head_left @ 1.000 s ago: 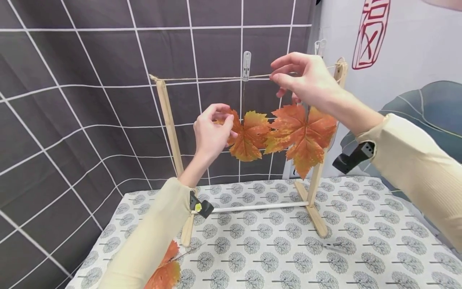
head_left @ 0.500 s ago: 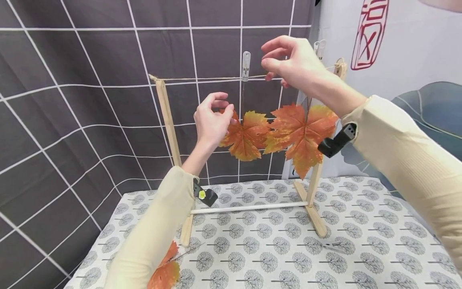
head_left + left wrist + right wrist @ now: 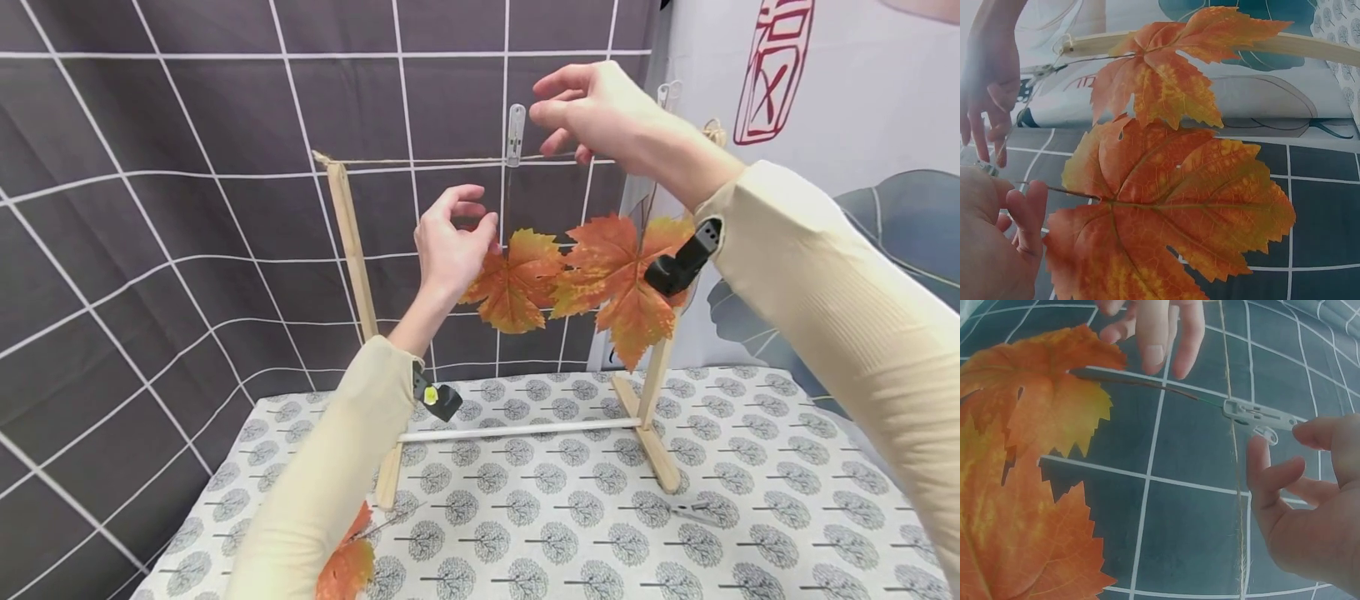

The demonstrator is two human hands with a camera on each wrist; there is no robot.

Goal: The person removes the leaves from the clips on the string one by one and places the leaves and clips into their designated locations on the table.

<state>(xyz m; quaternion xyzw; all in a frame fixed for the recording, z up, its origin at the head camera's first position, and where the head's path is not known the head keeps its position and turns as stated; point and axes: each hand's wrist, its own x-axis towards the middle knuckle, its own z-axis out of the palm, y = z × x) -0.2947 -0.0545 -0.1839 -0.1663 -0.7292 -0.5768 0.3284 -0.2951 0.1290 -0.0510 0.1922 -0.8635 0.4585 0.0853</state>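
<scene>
A translucent clothespin [image 3: 515, 137] clips the thin stem of an orange-yellow maple leaf [image 3: 517, 283] to a twine line [image 3: 442, 162]. My right hand [image 3: 600, 112] is raised beside this clothespin, thumb and fingertips right at its handle ends in the right wrist view. Lower down, my left hand [image 3: 453, 242] hovers by the leaf and stem, fingers loosely bent, holding nothing. To the right hangs a larger maple leaf [image 3: 611, 275], partly covered by my right wrist's camera in the head view. Its clothespin [image 3: 663, 96] shows only in part behind my right hand.
The line spans two wooden posts [image 3: 351, 242] joined low down by a white rod [image 3: 517, 431]. Another maple leaf [image 3: 348, 562] lies front left, partly under my left sleeve. A loose clothespin [image 3: 696, 512] lies on the tree-patterned tablecloth [image 3: 562, 542]. A dark gridded curtain [image 3: 225, 108] hangs behind.
My right hand has moved up and left, away from the right part of the line to the left leaf's clothespin. My left hand has risen slightly and shifted right.
</scene>
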